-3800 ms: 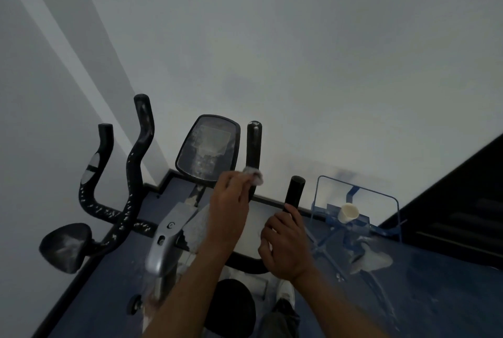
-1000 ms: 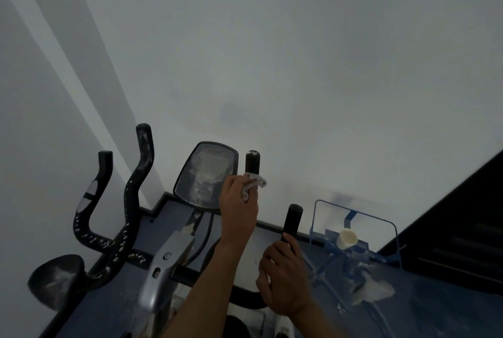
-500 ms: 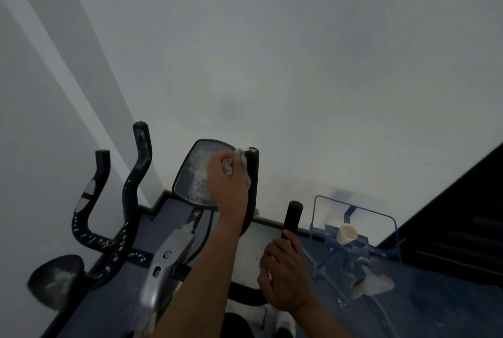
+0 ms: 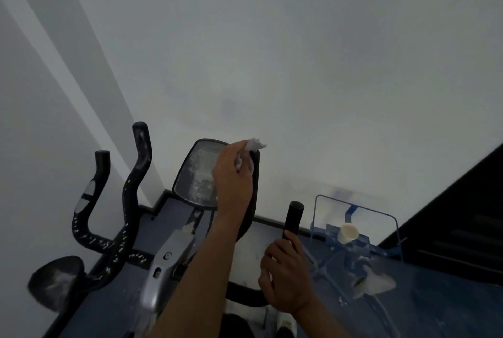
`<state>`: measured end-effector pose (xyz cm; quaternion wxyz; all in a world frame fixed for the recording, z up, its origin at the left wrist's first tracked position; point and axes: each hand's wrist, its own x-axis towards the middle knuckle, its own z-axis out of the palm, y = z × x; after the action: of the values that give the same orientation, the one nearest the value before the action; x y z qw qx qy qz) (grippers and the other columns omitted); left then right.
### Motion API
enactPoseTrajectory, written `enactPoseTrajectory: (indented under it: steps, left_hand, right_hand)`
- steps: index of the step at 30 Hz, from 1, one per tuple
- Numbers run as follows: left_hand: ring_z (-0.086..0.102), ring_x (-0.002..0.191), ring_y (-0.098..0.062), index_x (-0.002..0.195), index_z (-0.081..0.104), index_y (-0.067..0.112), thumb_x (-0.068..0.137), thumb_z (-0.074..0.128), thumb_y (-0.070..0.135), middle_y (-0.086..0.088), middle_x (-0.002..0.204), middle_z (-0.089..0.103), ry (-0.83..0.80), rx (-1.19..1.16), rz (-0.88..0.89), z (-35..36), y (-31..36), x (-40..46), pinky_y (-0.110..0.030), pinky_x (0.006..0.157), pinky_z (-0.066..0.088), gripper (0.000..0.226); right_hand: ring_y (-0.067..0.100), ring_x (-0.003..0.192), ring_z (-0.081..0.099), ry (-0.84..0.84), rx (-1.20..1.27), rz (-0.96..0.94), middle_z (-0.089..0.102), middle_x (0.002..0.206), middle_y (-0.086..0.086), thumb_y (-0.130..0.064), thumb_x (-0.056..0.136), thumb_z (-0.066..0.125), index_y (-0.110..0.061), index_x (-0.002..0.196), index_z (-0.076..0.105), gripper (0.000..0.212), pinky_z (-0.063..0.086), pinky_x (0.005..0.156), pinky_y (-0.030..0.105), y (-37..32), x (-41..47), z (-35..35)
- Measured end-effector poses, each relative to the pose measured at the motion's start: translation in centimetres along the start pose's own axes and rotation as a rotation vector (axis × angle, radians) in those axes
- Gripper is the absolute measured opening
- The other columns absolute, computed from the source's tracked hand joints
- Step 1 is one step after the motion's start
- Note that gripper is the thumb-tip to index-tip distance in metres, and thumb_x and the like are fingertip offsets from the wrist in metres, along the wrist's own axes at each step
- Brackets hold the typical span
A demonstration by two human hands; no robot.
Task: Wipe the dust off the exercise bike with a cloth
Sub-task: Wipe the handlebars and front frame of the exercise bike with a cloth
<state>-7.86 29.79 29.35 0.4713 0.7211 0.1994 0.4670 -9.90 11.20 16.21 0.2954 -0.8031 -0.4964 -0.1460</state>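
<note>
Left hand (image 4: 232, 178) pinches a crumpled white cloth (image 4: 251, 147) against the top of the exercise bike's inner right handlebar (image 4: 254, 187), beside the console (image 4: 197, 174); the hand covers the console's right edge. Right hand (image 4: 288, 280) grips the outer right handlebar (image 4: 293, 215), fingers curled round it; the grip's lower part is hidden. Console screen smeared with white dust, readout illegible. Left handlebars (image 4: 130, 193) speckled with dust. Blue wire rack (image 4: 353, 204) with a small white cup (image 4: 347, 232) to the right. Bike base cut off below.
</note>
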Motion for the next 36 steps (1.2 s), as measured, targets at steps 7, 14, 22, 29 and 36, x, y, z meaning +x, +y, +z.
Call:
enactPoseTrajectory:
  steps: [7, 14, 22, 29, 36]
  left_hand:
    - [0.065, 0.092, 0.002, 0.108, 0.075, 0.005, 0.097, 0.058, -0.007, 0.001, 0.099, 0.07, -0.082, 0.084, 0.055, -1.8, -0.2, 1.1, -0.01, 0.082, 0.048, 0.023]
    - [0.064, 0.085, 0.004, 0.11, 0.075, 0.013, 0.096, 0.053, -0.007, 0.0, 0.093, 0.072, -0.169, 0.173, -0.012, -2.1, 0.0, 2.3, -0.014, 0.079, 0.048, 0.033]
    - [0.064, 0.086, 0.003, 0.099, 0.074, 0.011, 0.092, 0.056, -0.009, 0.014, 0.087, 0.067, -0.304, 0.241, 0.14, -2.7, 0.1, 2.6, -0.009, 0.081, 0.045, 0.028]
    - [0.069, 0.102, -0.004, 0.11, 0.073, 0.005, 0.094, 0.061, -0.007, 0.004, 0.103, 0.074, -0.174, 0.123, 0.18, -2.2, 1.0, 1.0, -0.02, 0.094, 0.051, 0.023]
    - [0.059, 0.069, 0.007, 0.097, 0.067, 0.025, 0.103, 0.058, 0.029, 0.015, 0.071, 0.06, -0.191, 0.25, -0.117, -2.9, -0.2, -0.5, -0.011, 0.064, 0.04, 0.011]
  right_hand:
    - [0.022, 0.077, 0.052, 0.005, -0.003, -0.006, 0.052, 0.075, 0.0, -0.021, 0.079, 0.059, -0.015, 0.065, 0.056, 0.015, 0.037, 0.107, 0.045, 0.1, 0.1, 0.0]
    - [0.022, 0.077, 0.051, 0.014, -0.007, -0.014, 0.05, 0.075, 0.0, -0.022, 0.08, 0.058, -0.015, 0.065, 0.055, 0.017, 0.039, 0.105, 0.047, 0.2, 0.0, 0.1]
    - [0.022, 0.078, 0.052, 0.002, -0.01, -0.008, 0.053, 0.076, 0.0, -0.022, 0.079, 0.059, -0.016, 0.066, 0.058, 0.014, 0.039, 0.105, 0.048, 0.2, 0.0, 0.1]
    - [0.023, 0.077, 0.052, -0.002, -0.007, 0.005, 0.053, 0.076, 0.001, -0.022, 0.079, 0.06, -0.016, 0.067, 0.058, 0.014, 0.039, 0.105, 0.049, 0.3, 0.0, 0.3]
    - [0.023, 0.079, 0.052, -0.013, -0.013, -0.003, 0.053, 0.076, 0.001, -0.022, 0.077, 0.062, -0.016, 0.066, 0.057, 0.013, 0.035, 0.109, 0.043, 0.3, -0.1, 0.2]
